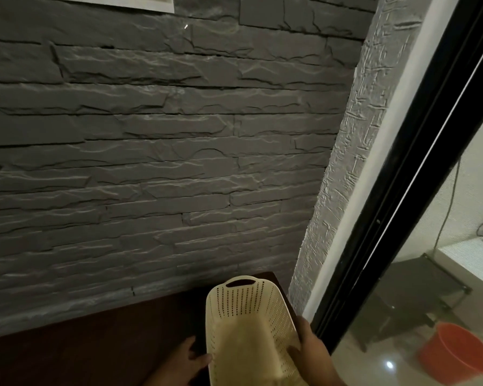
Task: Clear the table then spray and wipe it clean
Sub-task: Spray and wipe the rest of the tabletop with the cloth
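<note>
My right hand (308,348) grips the right rim of the cream basket (248,324), thumb inside; my left hand (191,358) touches its left wall, fingers loosely spread, above the dark table (95,338).

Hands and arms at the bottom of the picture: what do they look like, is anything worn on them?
Both are bare. The left hand and right hand show no gloves or rings, and the forearms show no sleeves, watch or bracelet as far as the frame reaches.
</note>
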`<state>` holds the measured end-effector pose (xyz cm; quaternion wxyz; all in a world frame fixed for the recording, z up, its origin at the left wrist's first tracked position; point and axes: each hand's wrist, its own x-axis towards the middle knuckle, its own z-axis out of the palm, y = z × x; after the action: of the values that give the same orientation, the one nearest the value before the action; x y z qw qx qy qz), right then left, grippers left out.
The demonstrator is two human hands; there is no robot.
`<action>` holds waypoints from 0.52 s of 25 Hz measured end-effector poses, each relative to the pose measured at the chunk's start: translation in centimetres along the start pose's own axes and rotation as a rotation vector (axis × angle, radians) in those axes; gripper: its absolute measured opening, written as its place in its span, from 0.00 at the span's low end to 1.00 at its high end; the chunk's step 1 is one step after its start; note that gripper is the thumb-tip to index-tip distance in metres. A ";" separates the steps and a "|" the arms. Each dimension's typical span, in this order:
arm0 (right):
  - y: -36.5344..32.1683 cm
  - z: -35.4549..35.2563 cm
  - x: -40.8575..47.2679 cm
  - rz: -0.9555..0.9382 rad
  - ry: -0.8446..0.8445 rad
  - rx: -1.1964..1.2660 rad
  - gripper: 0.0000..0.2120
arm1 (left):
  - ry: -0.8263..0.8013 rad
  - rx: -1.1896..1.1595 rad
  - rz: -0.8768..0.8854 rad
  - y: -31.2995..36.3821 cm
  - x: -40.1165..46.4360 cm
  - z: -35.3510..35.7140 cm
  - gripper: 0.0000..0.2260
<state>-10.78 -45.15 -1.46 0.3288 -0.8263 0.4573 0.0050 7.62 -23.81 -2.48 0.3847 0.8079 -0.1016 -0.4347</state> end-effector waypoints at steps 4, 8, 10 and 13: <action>0.1 0.8 0.7 0.096 -0.015 0.022 0.27 | -0.042 -0.018 -0.039 0.5 -0.5 0.5 0.37; 0.2 0.9 0.3 0.082 0.032 0.059 0.25 | -0.108 -0.043 0.008 0.6 -0.5 0.7 0.32; 0.1 0.7 0.2 0.072 0.029 0.080 0.25 | -0.113 -0.050 0.029 0.7 -0.8 0.8 0.29; -0.1 0.3 0.0 0.052 0.017 0.107 0.23 | -0.106 -0.051 0.060 1.2 -1.5 0.5 0.27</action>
<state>-10.66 -44.95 -1.64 0.3684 -0.7955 0.4808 -0.0180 6.52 -24.17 -0.92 0.4121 0.7704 -0.1346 -0.4675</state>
